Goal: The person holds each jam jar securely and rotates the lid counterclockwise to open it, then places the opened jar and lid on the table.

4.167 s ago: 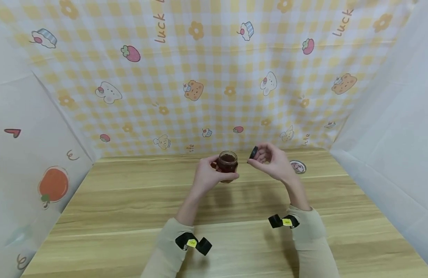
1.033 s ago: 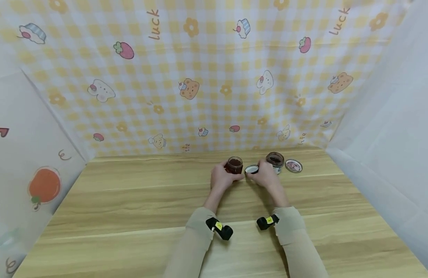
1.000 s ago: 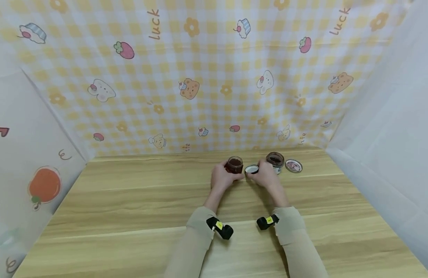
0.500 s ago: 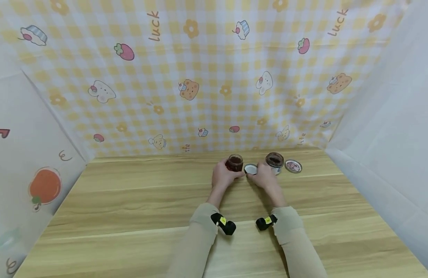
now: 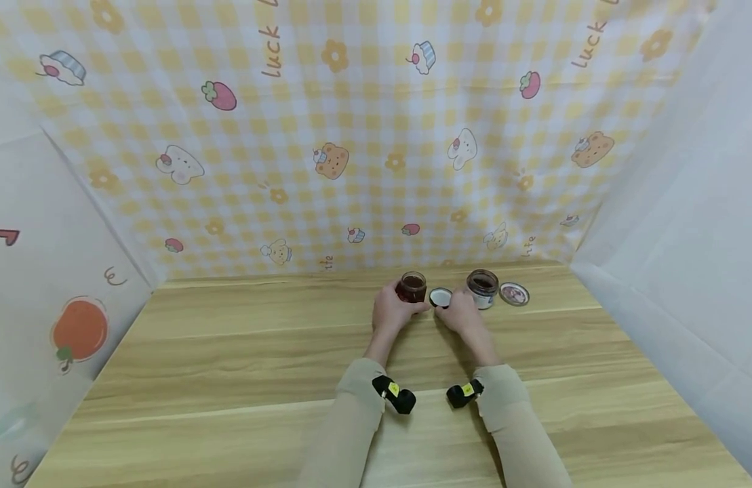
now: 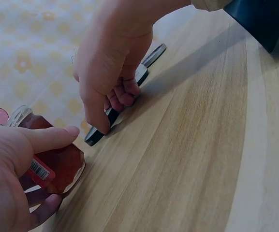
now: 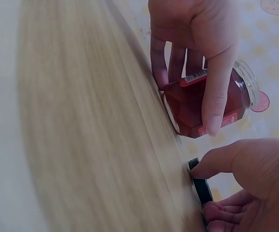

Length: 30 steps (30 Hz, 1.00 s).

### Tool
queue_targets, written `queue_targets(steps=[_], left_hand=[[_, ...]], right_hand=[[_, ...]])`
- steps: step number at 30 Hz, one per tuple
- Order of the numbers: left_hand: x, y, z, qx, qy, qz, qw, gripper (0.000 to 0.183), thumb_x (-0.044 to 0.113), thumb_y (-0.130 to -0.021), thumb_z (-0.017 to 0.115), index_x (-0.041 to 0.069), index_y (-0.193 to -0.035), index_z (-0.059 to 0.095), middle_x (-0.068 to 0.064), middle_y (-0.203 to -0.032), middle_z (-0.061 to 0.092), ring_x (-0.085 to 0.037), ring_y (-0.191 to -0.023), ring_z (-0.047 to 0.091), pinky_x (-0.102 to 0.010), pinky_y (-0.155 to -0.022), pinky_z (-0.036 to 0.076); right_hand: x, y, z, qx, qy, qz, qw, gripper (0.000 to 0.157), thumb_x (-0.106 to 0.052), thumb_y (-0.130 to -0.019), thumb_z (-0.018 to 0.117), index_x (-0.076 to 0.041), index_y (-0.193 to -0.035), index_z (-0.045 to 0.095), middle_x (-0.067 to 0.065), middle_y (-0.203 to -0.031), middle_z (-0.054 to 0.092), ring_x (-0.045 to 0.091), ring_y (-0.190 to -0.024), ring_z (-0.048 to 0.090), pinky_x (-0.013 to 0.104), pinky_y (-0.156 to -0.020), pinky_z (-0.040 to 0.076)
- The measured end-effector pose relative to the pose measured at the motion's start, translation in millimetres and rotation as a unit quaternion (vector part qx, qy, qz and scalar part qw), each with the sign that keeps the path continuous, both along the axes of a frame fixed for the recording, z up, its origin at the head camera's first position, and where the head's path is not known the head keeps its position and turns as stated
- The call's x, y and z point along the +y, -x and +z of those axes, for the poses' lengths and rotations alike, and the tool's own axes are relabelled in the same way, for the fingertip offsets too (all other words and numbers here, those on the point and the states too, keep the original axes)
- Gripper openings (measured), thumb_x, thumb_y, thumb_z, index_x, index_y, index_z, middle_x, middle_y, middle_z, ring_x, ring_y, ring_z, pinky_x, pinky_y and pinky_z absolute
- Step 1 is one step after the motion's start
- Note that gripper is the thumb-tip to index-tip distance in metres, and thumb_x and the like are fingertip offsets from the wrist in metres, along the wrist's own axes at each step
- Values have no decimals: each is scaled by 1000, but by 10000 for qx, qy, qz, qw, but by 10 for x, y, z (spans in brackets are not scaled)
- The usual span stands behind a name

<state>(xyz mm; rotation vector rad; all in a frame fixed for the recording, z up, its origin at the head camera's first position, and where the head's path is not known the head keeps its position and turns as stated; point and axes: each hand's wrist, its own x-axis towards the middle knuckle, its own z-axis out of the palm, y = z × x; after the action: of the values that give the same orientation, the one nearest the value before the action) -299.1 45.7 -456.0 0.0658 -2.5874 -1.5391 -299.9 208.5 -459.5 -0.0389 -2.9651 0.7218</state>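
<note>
My left hand (image 5: pixel 389 313) grips a glass jar (image 5: pixel 411 287) of dark red contents that stands upright and uncapped on the wooden table. In the left wrist view, the thumb lies across the faceted jar (image 6: pixel 67 166) and the fingers go behind it. Just right of it, my right hand (image 5: pixel 463 317) holds the edge of a black lid (image 5: pixel 440 296), which lies flat with its white inside up. The right wrist view has the thumb at one side of the lid (image 7: pixel 202 189) and curled fingers at the other.
Beyond my right hand stands a second uncapped jar (image 5: pixel 483 299) with a pale label and dark contents. A patterned round lid (image 5: pixel 515 293) lies to its right. A checked cloth (image 5: pixel 376 196) hangs along the table's back edge, with white sheets at both sides.
Earlier the red jar and the black lid were held up, apart; both came down to the table. Over the last second my right hand shifts slightly toward me, uncovering more of the second jar.
</note>
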Motion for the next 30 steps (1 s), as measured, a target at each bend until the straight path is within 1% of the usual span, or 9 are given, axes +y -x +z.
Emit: queue_targets(steps=[6, 13, 17, 23, 30], left_hand=[[-5, 3, -7, 37, 8, 17, 10000, 73, 26, -69, 95, 14, -134, 65, -9, -121, 69, -29, -111, 64, -46, -90, 53], [-12, 9, -22, 29, 43, 16, 10000, 73, 29, -69, 95, 15, -134, 64, -8, -120, 69, -29, -110, 64, -46, -88, 54], [-13, 7, -26, -17, 26, 17, 10000, 75, 30, -68, 95, 15, -135, 64, -8, -119, 69, -29, -110, 64, -46, -87, 54], [-17, -2, -22, -75, 61, 24, 10000, 76, 31, -68, 95, 15, -135, 64, -8, -119, 69, -29, -109, 65, -46, -86, 54], [-17, -8, -16, -46, 23, 28, 10000, 75, 30, -68, 95, 15, -135, 64, -8, -119, 70, -29, -110, 64, -46, -87, 54]], right_hand=[[7, -11, 0, 135, 37, -28, 9999, 45, -19, -89, 72, 16, -109, 52, 35, -98, 61, 47, -94, 64, 54, -79, 53], [12, -25, 21, 4, -22, -36, 10000, 48, -21, -93, 70, 18, -113, 51, 35, -96, 63, 45, -90, 67, 52, -74, 55], [1, -38, 39, 25, -108, 26, 9999, 44, -18, -93, 70, 19, -110, 55, 34, -92, 64, 44, -84, 68, 51, -70, 56], [-8, -51, 50, 224, -251, 138, 9993, 33, -14, -91, 71, 16, -101, 61, 31, -93, 64, 43, -82, 68, 50, -69, 57], [-4, -57, 65, 269, -269, 187, 9991, 32, -13, -90, 73, 16, -100, 62, 30, -92, 65, 43, -83, 68, 50, -69, 56]])
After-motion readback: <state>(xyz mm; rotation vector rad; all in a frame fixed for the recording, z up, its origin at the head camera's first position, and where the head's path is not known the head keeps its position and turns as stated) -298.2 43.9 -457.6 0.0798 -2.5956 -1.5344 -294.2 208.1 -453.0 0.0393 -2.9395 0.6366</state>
